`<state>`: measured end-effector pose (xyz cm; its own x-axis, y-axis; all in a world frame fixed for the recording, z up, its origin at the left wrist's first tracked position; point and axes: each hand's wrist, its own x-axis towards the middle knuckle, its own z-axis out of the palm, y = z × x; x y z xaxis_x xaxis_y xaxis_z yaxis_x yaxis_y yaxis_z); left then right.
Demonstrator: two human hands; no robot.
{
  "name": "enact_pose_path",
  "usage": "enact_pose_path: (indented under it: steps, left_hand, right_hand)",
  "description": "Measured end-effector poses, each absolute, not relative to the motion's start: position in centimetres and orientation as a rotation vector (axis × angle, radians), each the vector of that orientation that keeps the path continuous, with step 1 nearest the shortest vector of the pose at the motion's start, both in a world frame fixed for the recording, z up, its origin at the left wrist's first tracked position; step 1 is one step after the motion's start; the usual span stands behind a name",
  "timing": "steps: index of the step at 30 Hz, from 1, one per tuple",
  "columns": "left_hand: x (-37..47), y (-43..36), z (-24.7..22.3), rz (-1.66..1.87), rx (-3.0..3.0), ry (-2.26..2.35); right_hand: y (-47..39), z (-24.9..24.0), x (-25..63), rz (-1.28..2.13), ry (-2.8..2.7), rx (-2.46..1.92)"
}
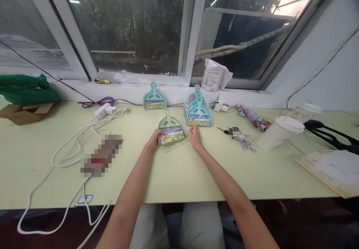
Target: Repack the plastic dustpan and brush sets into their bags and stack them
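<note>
A green dustpan-and-brush set [170, 130] in clear plastic is at the middle of the table, and my left hand [154, 139] grips its left edge. Just right of that set, my right hand [195, 136] has its fingers closed at the lower left edge of a blue packaged set [199, 115]. That set is at the front of a row of several similar packs, and whether my fingers pinch it is too small to tell. Another blue-green pack [154, 101] leans near the wall behind the green one.
On the left are white cables [60, 163], a pixelated object [102, 157] and a green bag [26, 88] above a cardboard box [26, 113]. To the right are keys [224, 130], a folded umbrella [254, 117] and lidded cups [280, 133]. A white packet [214, 76] stands on the sill.
</note>
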<state>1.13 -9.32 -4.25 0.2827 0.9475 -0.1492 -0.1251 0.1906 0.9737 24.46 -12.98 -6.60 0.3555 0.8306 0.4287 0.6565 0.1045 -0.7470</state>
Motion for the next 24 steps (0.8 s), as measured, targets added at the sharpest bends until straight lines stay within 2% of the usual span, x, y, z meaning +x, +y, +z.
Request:
enact_pose_path:
  steps: [3,8,16,24]
  left_hand:
    - [1.0,-8.7,-4.7,1.018,1.006,1.013]
    - [1.2,-8.1,-4.6,1.051,0.892,0.973]
    - [1.3,-7.7,-4.0,1.114,0.678,0.937]
    - [1.0,-6.5,-4.3,1.130,0.614,0.964]
  right_hand:
    - [-13.7,-6.1,28.7,-0.172,-1.572,-1.743]
    - [-11.5,-6.0,33.4,-0.205,-1.756,-1.940]
    - [-3.4,-4.7,33.9,-0.377,-1.816,-1.980]
    - [1.8,-5.7,34.2,-0.677,-1.679,-2.050]
